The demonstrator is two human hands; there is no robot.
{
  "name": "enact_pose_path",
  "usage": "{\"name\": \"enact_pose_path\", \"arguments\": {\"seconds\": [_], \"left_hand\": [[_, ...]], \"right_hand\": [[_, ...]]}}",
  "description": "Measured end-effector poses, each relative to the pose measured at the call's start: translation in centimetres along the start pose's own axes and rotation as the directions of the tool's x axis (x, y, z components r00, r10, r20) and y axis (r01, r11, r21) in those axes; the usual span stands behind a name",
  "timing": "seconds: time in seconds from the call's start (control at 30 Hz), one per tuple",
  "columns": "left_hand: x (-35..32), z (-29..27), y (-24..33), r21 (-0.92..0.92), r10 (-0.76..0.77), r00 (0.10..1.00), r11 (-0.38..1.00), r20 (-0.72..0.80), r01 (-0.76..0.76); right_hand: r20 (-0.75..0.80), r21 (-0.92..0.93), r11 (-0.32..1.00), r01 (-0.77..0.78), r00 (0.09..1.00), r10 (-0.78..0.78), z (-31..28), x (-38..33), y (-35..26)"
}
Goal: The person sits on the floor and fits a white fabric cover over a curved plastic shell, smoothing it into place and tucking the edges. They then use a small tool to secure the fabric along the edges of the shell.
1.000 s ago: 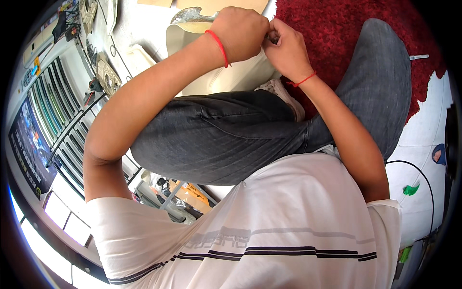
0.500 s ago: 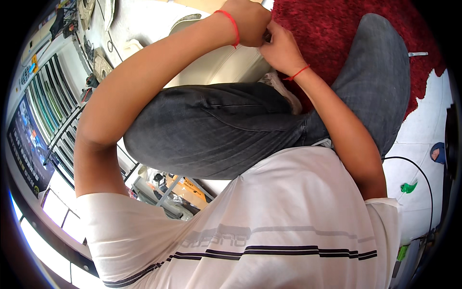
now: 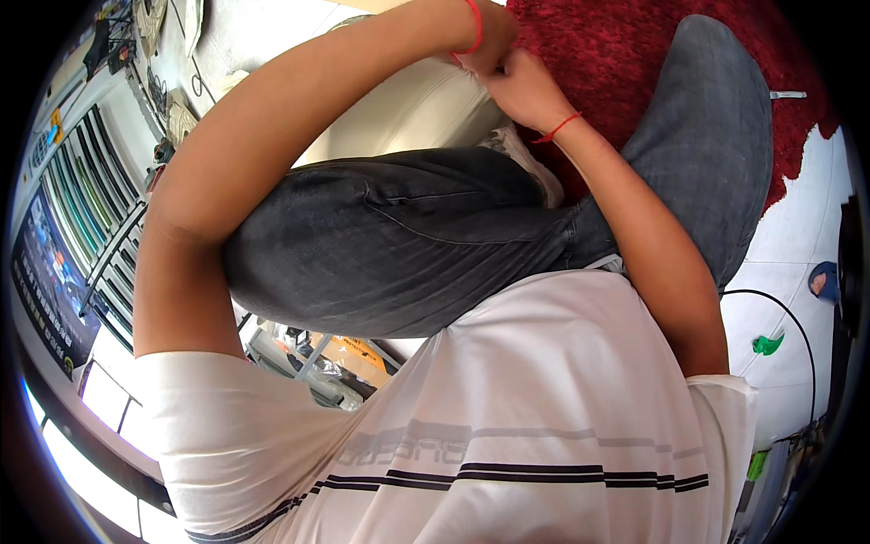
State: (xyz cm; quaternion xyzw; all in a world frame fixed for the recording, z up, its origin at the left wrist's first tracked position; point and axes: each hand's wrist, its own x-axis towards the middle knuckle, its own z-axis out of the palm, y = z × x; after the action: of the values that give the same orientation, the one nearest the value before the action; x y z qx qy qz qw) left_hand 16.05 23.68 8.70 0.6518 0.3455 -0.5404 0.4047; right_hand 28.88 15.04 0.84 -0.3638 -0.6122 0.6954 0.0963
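My left hand (image 3: pixel 496 38) is bent over at the wrist beside the far edge of a cream, leather-like padded piece (image 3: pixel 412 113), its fingers curled and mostly hidden. My right hand (image 3: pixel 528 89) meets it from the right, thumb and fingers pinched together at the same spot. Both are closed, and whatever lies between them is too small and covered to make out. Red string bands circle both wrists. The padded piece lies past my bent leg in dark grey jeans (image 3: pixel 390 240), with a pale shoe (image 3: pixel 526 159) against its near side.
A dark red shaggy rug (image 3: pixel 598 54) lies beyond my hands, with a small pale stick-like item (image 3: pixel 787 94) on it. At left stands a rack of rolled sheets (image 3: pixel 86 195). A black cable (image 3: pixel 797 335) and a green scrap (image 3: pixel 768 344) are on the white tiles at right.
My left wrist has moved to the right and bent further over, its forearm reaching farther out. My right hand stays almost in place, still pinched.
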Motion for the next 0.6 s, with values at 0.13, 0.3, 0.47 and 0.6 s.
{"name": "enact_pose_path", "arguments": {"seconds": [0.13, 0.3, 0.47, 0.6], "left_hand": [[0.1, 0.9, -1.7, -0.115, 0.014, 0.997, 0.993, -0.077, -0.023], [-0.3, 0.4, -1.4, -0.095, 0.109, 0.987, 0.988, -0.12, -0.12], [0.3, 0.0, -0.9, -0.101, 0.111, 0.992, 0.988, -0.063, -0.117], [-0.5, -0.8, 1.1, -0.039, 0.123, 0.991, 0.991, -0.048, -0.125]], "right_hand": [[0.093, 0.213, 0.974, -0.075, 0.994, 0.056, 0.4, 0.2, 0.9], [-0.081, -0.091, 0.995, -0.031, 0.996, 0.024, 0.7, -0.4, -0.6], [0.019, 0.012, 0.996, -0.093, 0.995, 0.093, -0.2, -0.3, -0.6], [0.069, 0.039, 0.99, -0.135, 0.989, 0.132, -1.1, -1.3, 0.0]]}}
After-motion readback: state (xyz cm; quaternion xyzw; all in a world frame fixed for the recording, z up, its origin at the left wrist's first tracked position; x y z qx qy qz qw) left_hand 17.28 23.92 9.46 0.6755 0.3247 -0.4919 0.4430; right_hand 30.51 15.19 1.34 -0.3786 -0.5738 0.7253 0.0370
